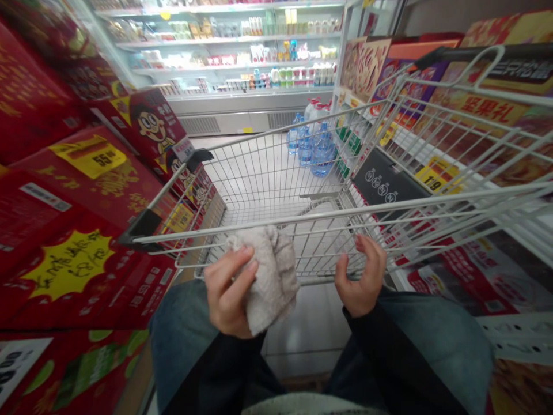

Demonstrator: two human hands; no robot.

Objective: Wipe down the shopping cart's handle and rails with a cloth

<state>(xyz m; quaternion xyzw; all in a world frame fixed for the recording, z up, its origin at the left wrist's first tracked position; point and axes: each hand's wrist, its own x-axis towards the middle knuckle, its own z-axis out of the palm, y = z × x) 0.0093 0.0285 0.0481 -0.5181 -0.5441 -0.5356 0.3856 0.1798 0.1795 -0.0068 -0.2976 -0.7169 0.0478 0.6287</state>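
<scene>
My left hand [228, 291] is closed around a crumpled grey cloth [270, 271], held against the near wire wall of a metal shopping cart [302, 216]. My right hand [362, 275] curls its fingers round the wires of the same near wall, a little to the right. The cart's basket holds nothing that I can see. Both sleeves are dark, and my knees in blue jeans show below the hands.
Red gift boxes [64, 230] with yellow price tags are stacked close on the left. More boxed goods [475, 115] fill shelves on the right. Large water bottles [313, 144] stand on the floor ahead, before a lit refrigerated shelf [242, 52].
</scene>
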